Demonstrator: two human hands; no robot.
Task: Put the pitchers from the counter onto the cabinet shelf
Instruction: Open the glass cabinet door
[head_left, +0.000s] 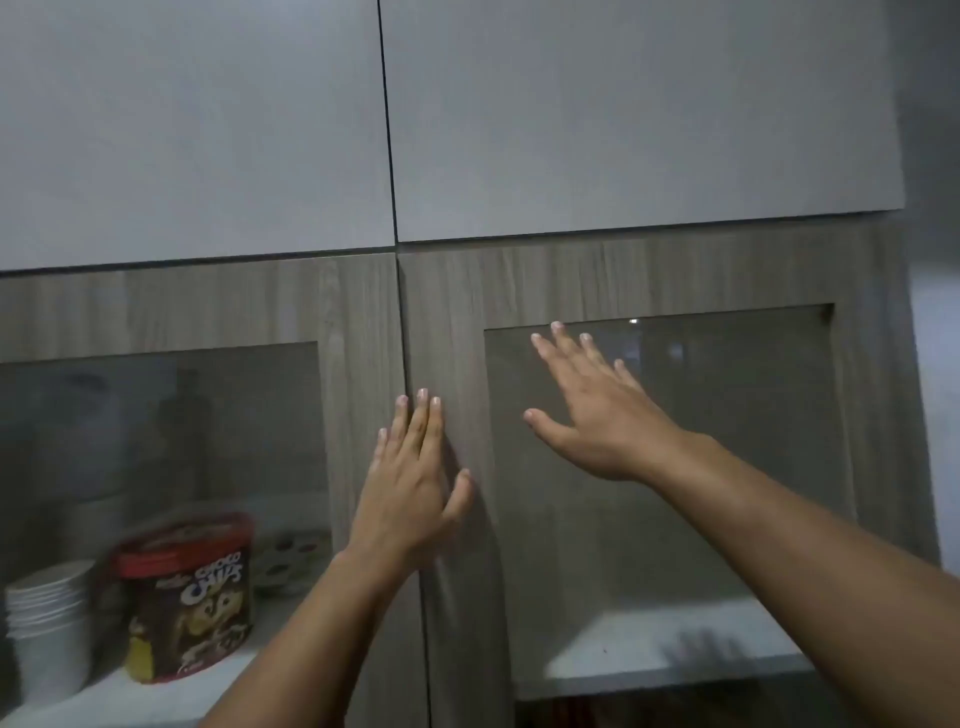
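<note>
Two hands: left hand (410, 493) flat on the wood-grain stile of the right cabinet door (452, 364), fingers extended and together, gripping nothing; right hand (592, 410) spread open at the glass pane (727, 441), empty.
Pitchers: not in view; material and weight cannot be told. Judgement: grasp by handle, support the base.
Cabinet shelf: pale shelf (649, 639) behind the right pane, bare where visible.
Doors: matte wood-grain frames, smooth glass inserts, no handles seen.
Left compartment: stacked white cups (49, 618), cereal tub (189, 597).
</note>
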